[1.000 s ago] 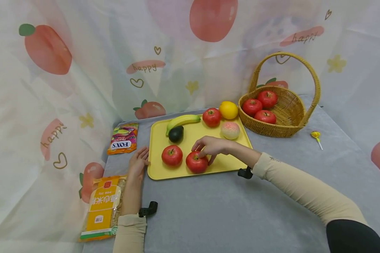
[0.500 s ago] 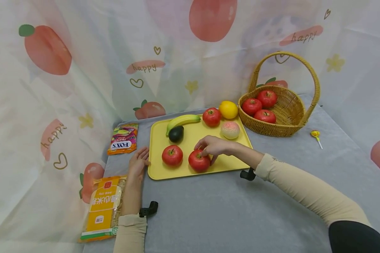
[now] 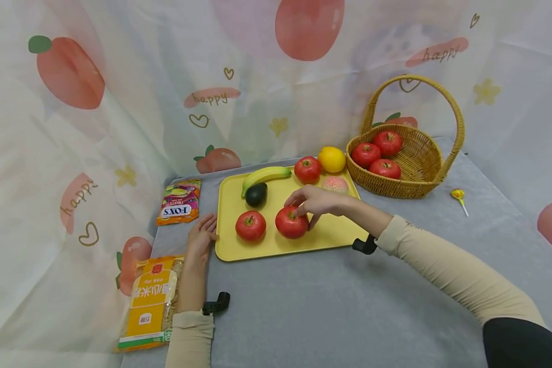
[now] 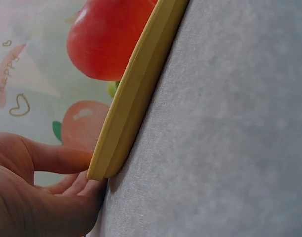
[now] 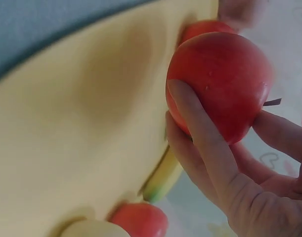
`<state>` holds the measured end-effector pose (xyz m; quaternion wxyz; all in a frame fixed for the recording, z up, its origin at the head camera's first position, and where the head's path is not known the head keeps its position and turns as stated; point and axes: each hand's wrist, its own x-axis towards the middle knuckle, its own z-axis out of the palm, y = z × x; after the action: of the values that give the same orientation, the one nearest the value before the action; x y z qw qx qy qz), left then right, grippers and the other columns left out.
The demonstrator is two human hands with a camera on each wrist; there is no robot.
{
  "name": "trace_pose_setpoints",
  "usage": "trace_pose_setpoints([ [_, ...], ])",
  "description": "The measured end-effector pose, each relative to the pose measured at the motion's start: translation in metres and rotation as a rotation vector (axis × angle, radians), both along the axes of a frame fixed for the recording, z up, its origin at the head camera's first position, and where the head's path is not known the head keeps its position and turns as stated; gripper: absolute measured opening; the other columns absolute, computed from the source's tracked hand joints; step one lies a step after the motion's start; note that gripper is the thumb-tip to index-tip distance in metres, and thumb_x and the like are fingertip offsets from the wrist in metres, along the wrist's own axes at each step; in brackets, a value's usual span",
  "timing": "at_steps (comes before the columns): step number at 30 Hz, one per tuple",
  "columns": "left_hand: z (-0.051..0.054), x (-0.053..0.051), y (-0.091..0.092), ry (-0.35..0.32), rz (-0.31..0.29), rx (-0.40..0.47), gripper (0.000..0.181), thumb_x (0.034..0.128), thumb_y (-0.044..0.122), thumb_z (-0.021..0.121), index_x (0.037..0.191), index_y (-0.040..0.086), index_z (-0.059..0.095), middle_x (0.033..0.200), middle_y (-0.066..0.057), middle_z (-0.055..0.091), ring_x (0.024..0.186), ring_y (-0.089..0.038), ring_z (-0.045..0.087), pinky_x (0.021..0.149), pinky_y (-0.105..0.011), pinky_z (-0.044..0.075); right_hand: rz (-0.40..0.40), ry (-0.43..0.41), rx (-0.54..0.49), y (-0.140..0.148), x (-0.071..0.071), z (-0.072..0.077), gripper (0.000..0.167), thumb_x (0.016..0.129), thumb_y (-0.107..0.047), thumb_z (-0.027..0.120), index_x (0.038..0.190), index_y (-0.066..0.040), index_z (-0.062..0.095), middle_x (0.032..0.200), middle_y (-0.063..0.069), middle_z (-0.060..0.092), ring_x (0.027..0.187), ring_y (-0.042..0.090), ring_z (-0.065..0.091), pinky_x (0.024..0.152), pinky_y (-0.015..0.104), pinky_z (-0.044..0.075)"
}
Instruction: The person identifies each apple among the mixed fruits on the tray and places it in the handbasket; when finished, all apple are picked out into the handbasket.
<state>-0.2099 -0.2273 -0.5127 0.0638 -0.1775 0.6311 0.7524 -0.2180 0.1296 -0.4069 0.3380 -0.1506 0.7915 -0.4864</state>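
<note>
Now I have the right hand (image 3: 321,201) gripping an apple (image 3: 289,225) over the tray (image 3: 333,236), just below frame centre; the basket (image 3: 386,188) sits upper right; the left hand (image 3: 200,238), farther off, pinches the tray.

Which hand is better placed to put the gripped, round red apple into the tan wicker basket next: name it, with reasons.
Right, probably: the right hand grips the red apple and is nearer the wicker basket; the left hand touches the yellow rectangular tray on the side away from the basket.
</note>
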Motion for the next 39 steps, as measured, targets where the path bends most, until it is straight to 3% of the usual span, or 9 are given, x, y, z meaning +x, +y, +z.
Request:
trace_pose_setpoints([
  [7,0.001,0.000,0.000,-0.025,0.008,0.002,0.081,0.0850,-0.028,0.044,0.160,0.003,0.037,0.162,-0.016,0.044,0.149,-0.026,0.042,0.122,-0.037,0.034,-0.015,0.001,-0.013,0.007,-0.006,0.016,0.045,0.099,-0.004,0.060,0.143,0.004,0.056,0.144,0.022,0.056,0.124,0.036,0.060,0.078,0.053,0.063],
  [18,0.000,-0.002,0.000,-0.003,-0.001,0.006,0.080,0.0853,-0.028,0.043,0.159,0.002,0.037,0.162,-0.016,0.043,0.149,-0.026,0.042,0.122,-0.037,0.035,-0.041,0.013,-0.028,0.025,-0.014,0.037,0.047,0.100,-0.002,0.059,0.146,0.004,0.053,0.148,0.023,0.049,0.130,0.040,0.054,0.078,0.053,0.064],
  [26,0.000,0.003,-0.001,-0.024,0.006,-0.012,0.082,0.0850,-0.027,0.045,0.160,0.003,0.037,0.162,-0.015,0.043,0.149,-0.026,0.042,0.122,-0.038,0.034,-0.049,0.005,-0.016,0.034,-0.023,0.049,0.047,0.102,-0.004,0.058,0.148,0.003,0.051,0.152,0.022,0.047,0.132,0.040,0.054,0.079,0.051,0.064],
  [39,-0.004,0.001,0.000,0.046,-0.009,0.000,0.081,0.0818,-0.030,0.042,0.158,-0.002,0.036,0.161,-0.020,0.043,0.149,-0.029,0.041,0.121,-0.039,0.035,-0.124,0.014,0.000,0.069,-0.037,0.065,0.047,0.103,-0.004,0.056,0.150,0.002,0.050,0.150,0.023,0.046,0.129,0.040,0.056,0.085,0.054,0.062],
])
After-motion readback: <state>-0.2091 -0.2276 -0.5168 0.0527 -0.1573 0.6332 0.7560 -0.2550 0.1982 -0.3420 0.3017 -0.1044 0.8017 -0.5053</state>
